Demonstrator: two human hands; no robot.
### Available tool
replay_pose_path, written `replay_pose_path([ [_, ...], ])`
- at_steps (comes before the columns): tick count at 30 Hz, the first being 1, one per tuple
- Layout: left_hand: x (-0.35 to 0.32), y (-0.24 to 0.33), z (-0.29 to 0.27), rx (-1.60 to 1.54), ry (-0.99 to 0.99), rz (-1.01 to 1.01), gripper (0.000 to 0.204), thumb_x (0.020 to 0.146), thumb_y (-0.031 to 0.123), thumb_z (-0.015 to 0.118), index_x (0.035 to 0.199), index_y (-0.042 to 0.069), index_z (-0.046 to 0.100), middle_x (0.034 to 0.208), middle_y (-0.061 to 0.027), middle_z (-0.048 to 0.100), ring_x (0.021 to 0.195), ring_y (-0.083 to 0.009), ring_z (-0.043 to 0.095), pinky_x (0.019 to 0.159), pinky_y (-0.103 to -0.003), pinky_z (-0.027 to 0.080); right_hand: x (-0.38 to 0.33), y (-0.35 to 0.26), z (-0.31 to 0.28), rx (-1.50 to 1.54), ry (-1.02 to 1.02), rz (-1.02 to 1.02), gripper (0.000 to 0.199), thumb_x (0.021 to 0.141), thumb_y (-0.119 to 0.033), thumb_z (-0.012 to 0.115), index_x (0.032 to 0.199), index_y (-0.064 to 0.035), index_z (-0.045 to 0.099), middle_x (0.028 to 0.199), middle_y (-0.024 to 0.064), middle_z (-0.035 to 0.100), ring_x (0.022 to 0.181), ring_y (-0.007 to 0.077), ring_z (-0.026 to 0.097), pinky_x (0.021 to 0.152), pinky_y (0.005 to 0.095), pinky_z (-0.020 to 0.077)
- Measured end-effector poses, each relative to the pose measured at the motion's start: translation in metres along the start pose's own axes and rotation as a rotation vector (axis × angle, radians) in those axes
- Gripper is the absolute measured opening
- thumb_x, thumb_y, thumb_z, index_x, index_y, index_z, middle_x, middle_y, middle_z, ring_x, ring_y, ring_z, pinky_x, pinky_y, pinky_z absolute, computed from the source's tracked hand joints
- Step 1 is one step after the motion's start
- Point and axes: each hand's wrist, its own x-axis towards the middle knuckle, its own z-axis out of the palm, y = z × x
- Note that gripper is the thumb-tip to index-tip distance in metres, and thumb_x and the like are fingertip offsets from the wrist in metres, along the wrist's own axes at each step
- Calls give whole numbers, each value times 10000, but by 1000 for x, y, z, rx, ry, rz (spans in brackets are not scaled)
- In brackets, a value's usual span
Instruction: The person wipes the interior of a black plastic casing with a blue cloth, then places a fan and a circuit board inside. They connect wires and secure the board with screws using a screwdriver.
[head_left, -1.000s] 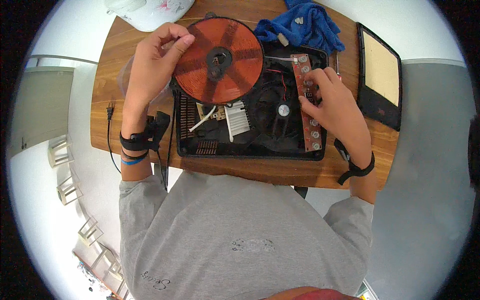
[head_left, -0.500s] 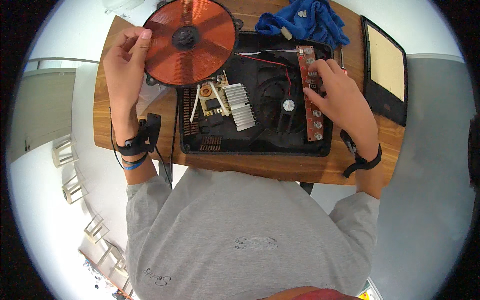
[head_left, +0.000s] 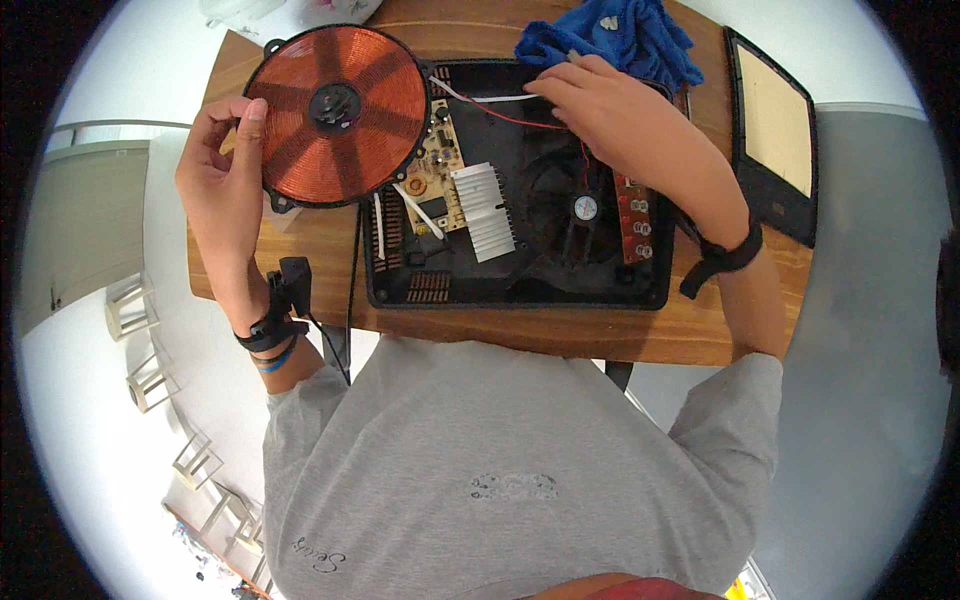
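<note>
My left hand (head_left: 225, 165) grips the left rim of a round copper coil (head_left: 375, 160), thumb on top, holding it over the left part of a black open housing (head_left: 600, 293). Under the coil's right side, a tan circuit board (head_left: 442, 150) with a silver heat sink (head_left: 484, 215) sits in the housing. My right hand (head_left: 610, 110) is over the housing's far right part, its fingertips closed on a white cable (head_left: 490, 98). A thin red wire (head_left: 510, 118) runs beside it. My right hand and forearm hide much of a red-brown button board (head_left: 635, 225) at the right.
A black fan (head_left: 575, 240) lies in the housing between heat sink and button board. Behind the housing is a crumpled blue cloth (head_left: 620, 45). A black-framed cream panel (head_left: 773, 125) lies at the wooden table's (head_left: 480, 335) right edge. A black cord (head_left: 352, 270) runs down the housing's left side.
The coil has moved left and toward me with my left hand, uncovering more of the tan board. My right hand has gone from the button board up and left to the white cable.
</note>
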Motion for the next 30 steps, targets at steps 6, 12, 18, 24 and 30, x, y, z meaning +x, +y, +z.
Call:
replay_pose_path([
  [6, -9, 5, -8, 22, 32, -28, 216, 1116, 222, 806, 1164, 12, 787, 1045, 14, 743, 877, -20, 578, 728, -181, 439, 46, 0, 10, 118, -203, -7, 387, 1074, -130, 716, 1452, -47, 693, 1365, 162, 723, 1281, 376, 682, 1095, 459, 569],
  [12, -13, 5, -8, 4, 45, 2, 222, 1118, 221, 803, 1159, 4, 784, 1057, 6, 748, 913, -31, 598, 746, -186, 453, 92, -6, 45, 473, -229, 34, 370, 1119, -182, 698, 1453, -28, 650, 1214, 203, 793, 1089, 407, 766, 955, 478, 615],
  [18, -14, 8, -7, 34, 65, -8, 221, 1123, 217, 795, 1157, -2, 784, 1042, 0, 752, 871, -30, 592, 720, -190, 457, 107, -12, 66, 601, -256, 101, 317, 1170, -264, 668, 1400, -46, 643, 961, 157, 786, 880, 340, 764, 805, 457, 587],
  [24, -12, 5, -5, 22, 51, 21, 219, 1116, 209, 804, 1168, -3, 792, 1053, -8, 752, 899, -48, 610, 760, -198, 489, 110, -3, 52, 574, -253, 92, 295, 1169, -322, 700, 1230, -34, 692, 873, 114, 747, 783, 237, 732, 744, 411, 568],
  [30, -12, 3, -4, -59, 7, 38, 209, 1111, 192, 807, 1163, -9, 788, 1065, -12, 760, 947, -62, 654, 815, -220, 536, 107, -4, 45, 808, -279, 243, 310, 1160, -302, 721, 1159, 8, 695, 856, 80, 740, 697, 155, 662, 691, 350, 543],
])
